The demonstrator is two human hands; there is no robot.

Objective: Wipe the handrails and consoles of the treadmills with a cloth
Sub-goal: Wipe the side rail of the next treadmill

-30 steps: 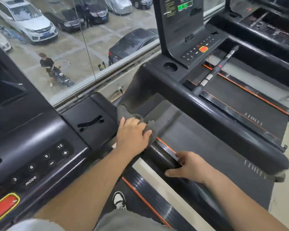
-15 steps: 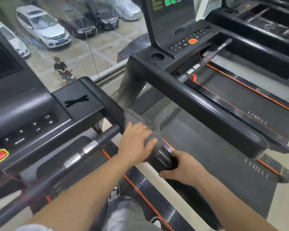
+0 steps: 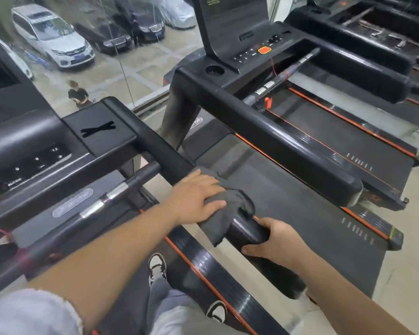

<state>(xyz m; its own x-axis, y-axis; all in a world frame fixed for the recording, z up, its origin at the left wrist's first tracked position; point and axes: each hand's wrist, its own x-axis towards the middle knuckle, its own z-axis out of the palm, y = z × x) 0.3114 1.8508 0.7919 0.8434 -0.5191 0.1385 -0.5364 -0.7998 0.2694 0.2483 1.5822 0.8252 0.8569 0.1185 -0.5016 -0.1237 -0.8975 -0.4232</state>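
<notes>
Parked cars (image 3: 56,35) show through the window at 11 o'clock. Left hand (image 3: 195,198) presses the grey cloth (image 3: 224,209), fingers flat, on the black handrail (image 3: 160,151). Right hand (image 3: 277,241) grasps the handrail end at 5 o'clock. Neighbouring treadmill (image 3: 324,146) at 2 o'clock.

Single head-worn wide-angle view, looking forward and steeply down from above the near treadmill's handrail (image 3: 160,151), close to both forearms. Lens bends straight edges at the frame borders. Console (image 3: 27,163) sits at left edge, neighbouring treadmill (image 3: 300,146) runs across upper right, window (image 3: 121,76) onto parked cars fills upper left. No second view.
</notes>
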